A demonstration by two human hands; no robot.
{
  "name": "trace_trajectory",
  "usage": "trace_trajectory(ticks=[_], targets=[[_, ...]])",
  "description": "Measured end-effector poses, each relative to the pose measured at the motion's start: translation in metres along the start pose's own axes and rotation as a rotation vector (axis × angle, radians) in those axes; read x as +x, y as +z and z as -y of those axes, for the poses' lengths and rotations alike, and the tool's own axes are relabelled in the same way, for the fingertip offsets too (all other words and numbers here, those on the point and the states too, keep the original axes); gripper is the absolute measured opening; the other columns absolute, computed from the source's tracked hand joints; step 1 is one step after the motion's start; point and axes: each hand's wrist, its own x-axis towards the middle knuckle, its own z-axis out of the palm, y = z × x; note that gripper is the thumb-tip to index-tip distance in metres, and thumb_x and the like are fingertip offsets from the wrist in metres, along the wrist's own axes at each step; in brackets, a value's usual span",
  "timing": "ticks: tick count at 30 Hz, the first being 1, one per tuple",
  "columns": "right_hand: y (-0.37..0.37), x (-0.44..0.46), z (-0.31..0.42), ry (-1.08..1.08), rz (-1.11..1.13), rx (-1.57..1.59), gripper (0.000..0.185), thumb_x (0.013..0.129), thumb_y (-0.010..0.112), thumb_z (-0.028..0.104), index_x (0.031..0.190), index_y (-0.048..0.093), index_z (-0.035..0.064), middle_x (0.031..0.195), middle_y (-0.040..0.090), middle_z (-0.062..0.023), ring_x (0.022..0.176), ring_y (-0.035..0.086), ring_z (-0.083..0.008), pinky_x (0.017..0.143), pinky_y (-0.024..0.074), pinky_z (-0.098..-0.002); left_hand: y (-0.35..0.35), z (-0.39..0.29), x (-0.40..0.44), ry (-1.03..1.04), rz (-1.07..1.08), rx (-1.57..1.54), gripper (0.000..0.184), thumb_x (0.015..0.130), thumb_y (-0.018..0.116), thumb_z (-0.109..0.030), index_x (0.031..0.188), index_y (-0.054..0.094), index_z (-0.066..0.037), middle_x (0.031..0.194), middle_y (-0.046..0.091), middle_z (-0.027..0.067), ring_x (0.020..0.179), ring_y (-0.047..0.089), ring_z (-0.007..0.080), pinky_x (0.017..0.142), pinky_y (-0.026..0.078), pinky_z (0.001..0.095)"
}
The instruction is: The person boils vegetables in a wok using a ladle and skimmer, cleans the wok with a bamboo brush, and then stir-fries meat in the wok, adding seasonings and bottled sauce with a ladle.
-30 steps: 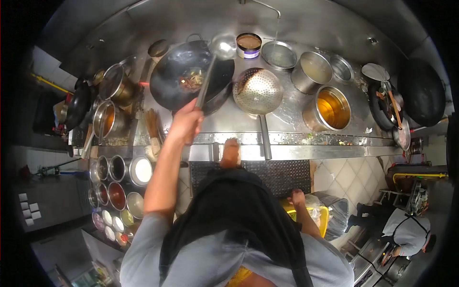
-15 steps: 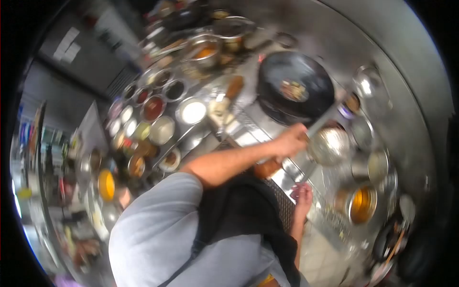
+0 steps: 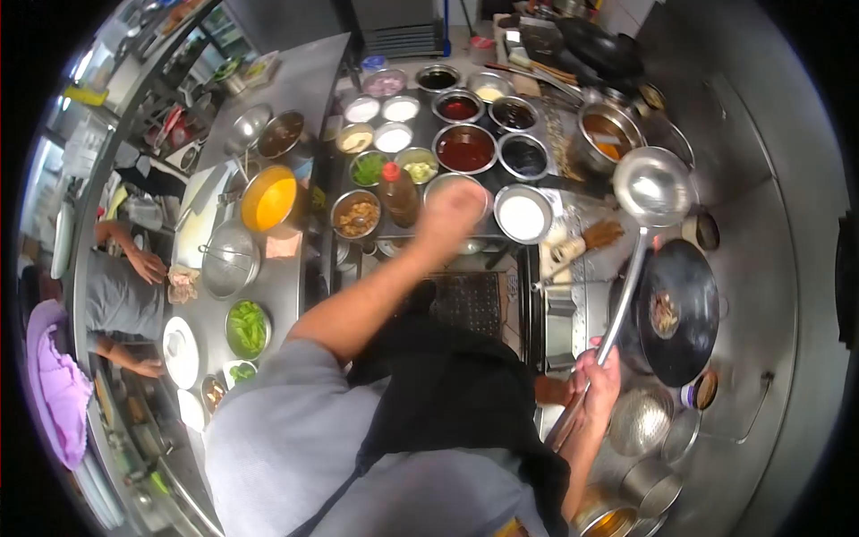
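My right hand (image 3: pixel 598 387) is closed round the long handle of a steel ladle (image 3: pixel 653 188). The ladle's round bowl is raised at the far end, above the pot at the back right. Beyond the handle sits a black wok (image 3: pixel 687 345) with a small heap of food (image 3: pixel 664 315) in it. My left hand (image 3: pixel 455 213) is stretched out over a metal bowl (image 3: pixel 483 190) among the seasonings and covers much of it. Motion smears its fingers. Beside it stand a red-capped bottle (image 3: pixel 396 192) and a bowl of white contents (image 3: pixel 523 217).
Several bowls of sauces and powders fill the counter (image 3: pixel 501 246) ahead. A pot of brown liquid (image 3: pixel 610 134) stands back right. On the left counter are a pot of orange liquid (image 3: pixel 270 199), a strainer (image 3: pixel 230 259) and green vegetables (image 3: pixel 247 328). Another person (image 3: pixel 125 291) stands at far left.
The view has turned toward the seasoning bowls. My left hand has left a metal handle near the wok and moved over them. My right hand, low beside the counter before, now grips the ladle.
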Motion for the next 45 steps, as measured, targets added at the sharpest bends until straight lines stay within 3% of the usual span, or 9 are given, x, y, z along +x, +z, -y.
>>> trace_trajectory(ticks=[5, 8, 10, 14, 17, 23, 35, 41, 45], targets=[[0.092, 0.047, -0.023, 0.276, 0.183, 0.02, 0.03, 0.093, 0.06, 0.005, 0.122, 0.052, 0.0064, 0.066, 0.052, -0.0038, 0.041, 0.041, -0.0111, 0.039, 0.0364, -0.026, -0.247, 0.135, 0.088, -0.025, -0.775, 0.287, 0.02, 0.094, 0.059, -0.012, 0.111, 0.065, -0.003, 0.084, 0.065, 0.0058, 0.066, 0.061, 0.0149, 0.055, 0.051, 0.0287], [0.151, 0.075, -0.03, 0.379, 0.179, -0.032, 0.03, 0.093, 0.058, 0.003, 0.123, 0.054, 0.0066, 0.066, 0.052, -0.0034, 0.042, 0.041, -0.0113, 0.04, 0.0373, -0.0259, -0.344, 0.259, 0.113, -0.32, -0.839, 0.461, 0.044, 0.085, 0.068, -0.011, 0.127, 0.058, -0.003, 0.088, 0.066, 0.0077, 0.07, 0.062, 0.0163, 0.056, 0.05, 0.0326], [0.187, 0.095, -0.035, 0.404, 0.189, -0.059, 0.029, 0.093, 0.057, 0.003, 0.122, 0.055, 0.0056, 0.068, 0.052, -0.0037, 0.043, 0.041, -0.0112, 0.04, 0.0376, -0.026, -0.335, 0.227, 0.129, -0.63, -0.733, 0.08, 0.055, 0.083, 0.07, -0.01, 0.135, 0.055, -0.004, 0.089, 0.065, 0.0076, 0.072, 0.061, 0.0141, 0.054, 0.048, 0.0331], [0.24, 0.127, -0.037, 0.437, 0.211, -0.139, 0.029, 0.092, 0.057, 0.002, 0.122, 0.055, 0.0044, 0.069, 0.052, -0.0039, 0.043, 0.042, -0.0112, 0.041, 0.0377, -0.0262, -0.347, 0.256, 0.181, -0.471, -0.687, -0.113, 0.041, 0.089, 0.069, -0.012, 0.129, 0.062, -0.005, 0.085, 0.066, 0.0059, 0.066, 0.061, 0.0162, 0.053, 0.049, 0.0327], [0.273, 0.141, -0.034, 0.482, 0.152, -0.214, 0.03, 0.092, 0.057, 0.002, 0.122, 0.055, 0.0037, 0.068, 0.053, -0.0031, 0.044, 0.043, -0.0108, 0.041, 0.0377, -0.0255, -0.347, 0.252, 0.197, 0.124, -0.534, 0.898, 0.021, 0.094, 0.065, -0.014, 0.111, 0.072, -0.005, 0.093, 0.07, 0.0111, 0.076, 0.068, 0.0257, 0.067, 0.054, 0.0388], [0.297, 0.165, -0.033, 0.511, 0.158, -0.425, 0.029, 0.093, 0.057, 0.003, 0.123, 0.055, 0.0047, 0.066, 0.051, -0.0018, 0.043, 0.041, -0.0098, 0.041, 0.0344, -0.0238, -0.353, 0.172, 0.221, 0.173, -0.712, 0.873, 0.021, 0.096, 0.058, -0.023, 0.097, 0.073, -0.008, 0.092, 0.071, 0.0144, 0.088, 0.066, 0.038, 0.078, 0.052, 0.0468], [0.325, 0.179, -0.04, 0.572, 0.131, -0.469, 0.032, 0.093, 0.058, 0.004, 0.126, 0.054, 0.0031, 0.068, 0.052, -0.0002, 0.047, 0.045, -0.0086, 0.042, 0.0364, -0.0224, -0.369, 0.233, 0.338, -0.045, -0.544, 0.758, 0.031, 0.095, 0.056, -0.032, 0.092, 0.075, -0.007, 0.089, 0.072, 0.017, 0.088, 0.068, 0.0394, 0.078, 0.053, 0.0474], [0.333, 0.176, -0.036, 0.606, 0.106, -0.429, 0.034, 0.093, 0.057, 0.004, 0.127, 0.053, 0.0025, 0.068, 0.051, -0.0004, 0.047, 0.044, -0.009, 0.042, 0.0364, -0.0226, -0.39, 0.278, 0.338, -0.058, -0.65, 0.401, 0.027, 0.097, 0.063, -0.028, 0.1, 0.074, -0.004, 0.084, 0.075, 0.01, 0.079, 0.071, 0.0185, 0.075, 0.053, 0.0316], [0.33, 0.181, -0.04, 0.576, 0.141, -0.46, 0.034, 0.093, 0.057, 0.005, 0.127, 0.053, 0.0015, 0.069, 0.052, -0.0005, 0.047, 0.044, -0.0092, 0.042, 0.0363, -0.0226, -0.399, 0.284, 0.334, -0.144, -0.732, 0.354, 0.035, 0.096, 0.056, -0.034, 0.096, 0.075, -0.005, 0.085, 0.075, 0.0109, 0.084, 0.072, 0.0278, 0.079, 0.053, 0.038]])
